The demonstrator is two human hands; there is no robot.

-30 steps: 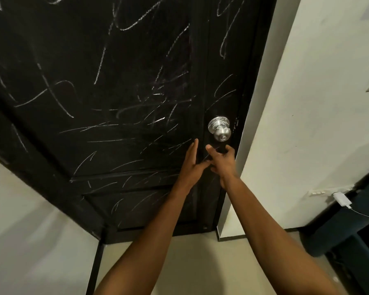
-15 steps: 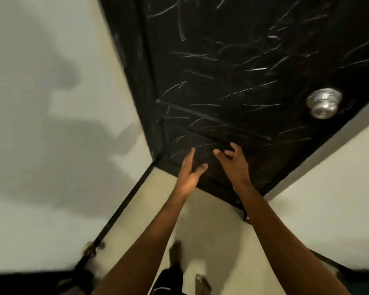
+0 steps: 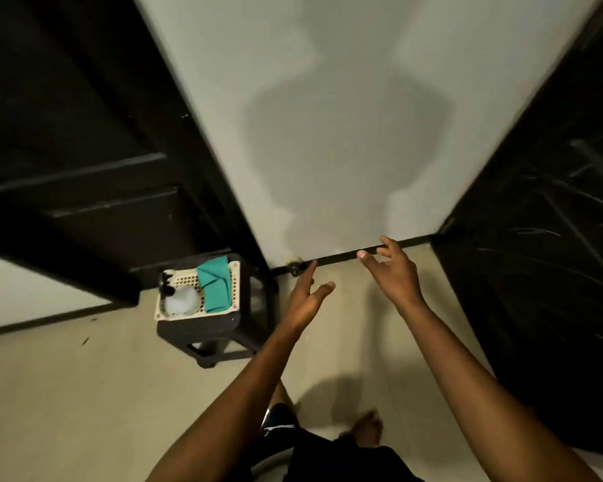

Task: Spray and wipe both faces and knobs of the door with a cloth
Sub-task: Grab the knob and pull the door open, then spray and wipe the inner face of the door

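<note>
The black door [image 3: 550, 217] covered in white chalk scribbles fills the right edge; its knob is out of view. A teal cloth [image 3: 216, 287] lies folded in a cream basket [image 3: 235, 273] beside a clear spray bottle [image 3: 181, 300] with a black head. Both of my hands hang in the air over the floor, empty. My left hand [image 3: 307, 297] has straight fingers, right of the basket. My right hand [image 3: 390, 269] has loosely spread fingers, nearer the scribbled door.
The basket stands on a dark stool [image 3: 206, 332] against the wall. A second dark door [image 3: 84, 151] takes up the upper left. A pale wall [image 3: 328, 116] with my shadow lies between the doors. My bare foot [image 3: 366, 429] stands on the beige floor.
The view has swung left and down, away from the knob. The stool with basket, cloth and bottle has come into sight. Both hands have left the door and stay empty.
</note>
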